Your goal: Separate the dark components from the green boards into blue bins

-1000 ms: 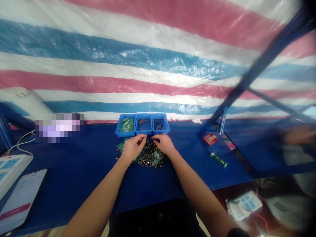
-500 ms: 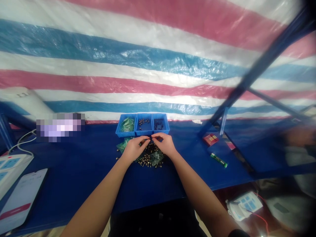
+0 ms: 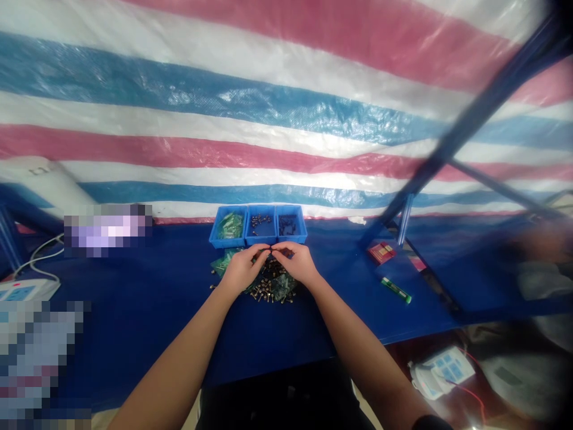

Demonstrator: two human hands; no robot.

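Observation:
My left hand (image 3: 242, 269) and my right hand (image 3: 298, 263) meet fingertip to fingertip over the table. Both are closed in a pinch; a tiny dark piece seems to sit between the fingertips, too small to name. Beneath them spreads a pile of small brass-coloured and black screw-like parts (image 3: 264, 291), mixed with clear green pieces (image 3: 220, 264). Just beyond my hands stand three joined blue bins. The left bin (image 3: 226, 244) contains green pieces, the middle bin (image 3: 260, 241) small metal parts, the right bin (image 3: 293, 238) dark parts.
On the blue table (image 3: 156, 334), a red box (image 3: 382, 253) and a green tube (image 3: 396, 290) lie to the right. A blue metal frame (image 3: 441, 155) slants up there. White power strips (image 3: 447, 370) lie lower right. A striped sheet (image 3: 268, 107) hangs behind.
My fingertips have come together, closing the small gap between the two hands. The bins and the pile look the same.

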